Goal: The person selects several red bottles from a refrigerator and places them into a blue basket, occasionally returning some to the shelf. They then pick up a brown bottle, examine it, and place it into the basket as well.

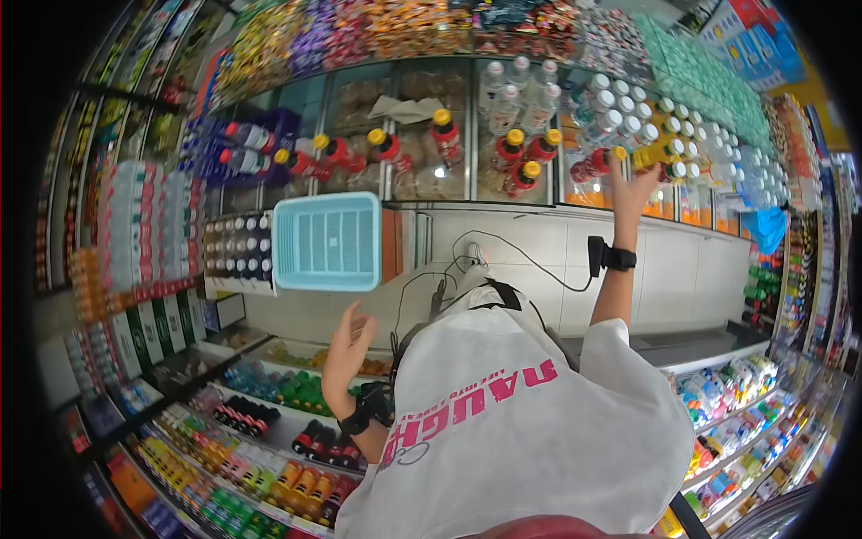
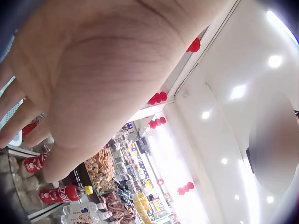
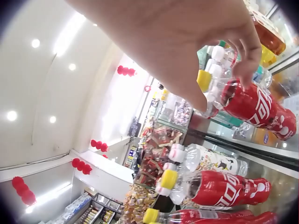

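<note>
My right hand (image 1: 632,191) reaches over the counter at the right, beside a red-labelled cola bottle (image 1: 590,166) with a yellow cap. In the right wrist view, the thumb and fingers are spread apart around that bottle's neck (image 3: 216,88), with a fingertip overlapping its label. More cola bottles (image 3: 229,188) with yellow caps stand in the foreground there. My left hand (image 1: 350,341) hangs in the air, holding nothing, below a light blue plastic basket (image 1: 373,242). Its fingers are loosely extended. Other cola bottles (image 1: 391,151) stand spaced along the glass counter.
Clear bottles (image 1: 505,108) and white-capped bottles (image 1: 611,119) stand at the counter's back and right. A purple crate (image 1: 278,135) is at the left. Packaged snacks (image 1: 422,31) fill the far side. Drink shelves (image 1: 269,440) lie behind. A cable (image 1: 530,265) runs to the right wrist.
</note>
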Tool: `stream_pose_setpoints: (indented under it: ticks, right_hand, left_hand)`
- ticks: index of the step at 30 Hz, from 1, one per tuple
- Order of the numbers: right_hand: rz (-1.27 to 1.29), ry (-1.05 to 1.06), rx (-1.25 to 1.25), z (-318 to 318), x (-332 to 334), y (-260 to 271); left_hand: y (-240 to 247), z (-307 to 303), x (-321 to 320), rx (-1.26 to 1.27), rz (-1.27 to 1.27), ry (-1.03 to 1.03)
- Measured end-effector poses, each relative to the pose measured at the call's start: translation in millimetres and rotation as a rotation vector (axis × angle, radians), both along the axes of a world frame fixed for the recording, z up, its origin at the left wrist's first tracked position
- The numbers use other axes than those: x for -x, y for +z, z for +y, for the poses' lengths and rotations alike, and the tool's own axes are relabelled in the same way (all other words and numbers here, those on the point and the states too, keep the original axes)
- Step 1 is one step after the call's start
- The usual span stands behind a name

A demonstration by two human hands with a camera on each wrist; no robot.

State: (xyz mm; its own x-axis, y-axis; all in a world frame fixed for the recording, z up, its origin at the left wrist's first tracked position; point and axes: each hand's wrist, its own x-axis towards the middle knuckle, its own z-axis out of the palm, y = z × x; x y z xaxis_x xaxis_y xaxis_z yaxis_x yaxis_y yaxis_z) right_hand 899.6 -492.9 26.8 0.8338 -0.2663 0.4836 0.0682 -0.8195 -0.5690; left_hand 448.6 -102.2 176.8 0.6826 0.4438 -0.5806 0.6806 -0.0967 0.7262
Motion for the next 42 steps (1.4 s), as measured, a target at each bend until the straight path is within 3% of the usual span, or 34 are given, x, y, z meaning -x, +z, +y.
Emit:
stream_pose_setpoints:
  ticks: [3, 5, 7, 12, 16, 18, 21, 22, 28, 33, 35, 37, 42]
  right_hand:
    - [-0.013, 0.1, -0.349, 57.8, 47.0, 105.2]
    - [-0.16, 0.367, -0.665, 105.5, 75.7, 141.1]
    - [-0.045, 0.594, -0.818, 155.3, 119.2, 176.8]
    - [0.334, 1.157, -0.703, 289.8, 258.0, 194.1]
    - [0.605, 1.605, -0.587, 377.7, 377.2, 197.0]
    - [0.763, 1.773, -0.604, 402.8, 442.2, 210.5]
    - [0.922, 2.009, -0.55, 422.5, 516.8, 229.2]
    - [0.977, 2.087, -0.56, 427.5, 533.6, 231.0]
    - [1.257, 2.243, -0.454, 480.7, 581.6, 217.4]
    - [1.521, 2.368, -0.323, 532.3, 608.4, 193.2]
    - [1.547, 2.428, -0.348, 559.4, 614.4, 176.9]
    - [1.595, 2.437, -0.343, 586.2, 616.7, 156.6]
    - [1.713, 2.404, -0.19, 632.8, 635.7, 73.5]
  left_hand:
    - [-3.1, 7.5, 38.5, -0.026, -0.065, 0.053]
    - [-2.7, 5.7, 72.1, -0.074, -0.116, 0.114]
    - [-2.8, 2.7, 97.7, -0.143, -0.17, 0.188]
    - [-12.3, 5.2, 178.9, -0.212, -0.391, 0.428]
    - [-10.1, 5.8, 236.9, -0.231, -0.394, 0.653]
    - [-10.6, 8.2, 266.2, -0.25, -0.383, 0.712]
    - [-28.9, 22.3, 293.1, -0.384, -0.46, 0.956]
    - [-27.7, 23.8, 301.1, -0.378, -0.381, 1.014]
    - [-24.6, 22.0, 326.4, -0.301, -0.337, 1.147]
    - [-57.6, 21.2, 359.7, -0.231, -0.277, 1.299]
    - [-64.1, 27.6, 370.6, -0.171, -0.36, 1.356]
    - [-55.1, 47.1, 363.9, 0.031, -0.365, 1.548]
    - [-67.7, 74.9, 351.6, 0.072, -0.252, 1.692]
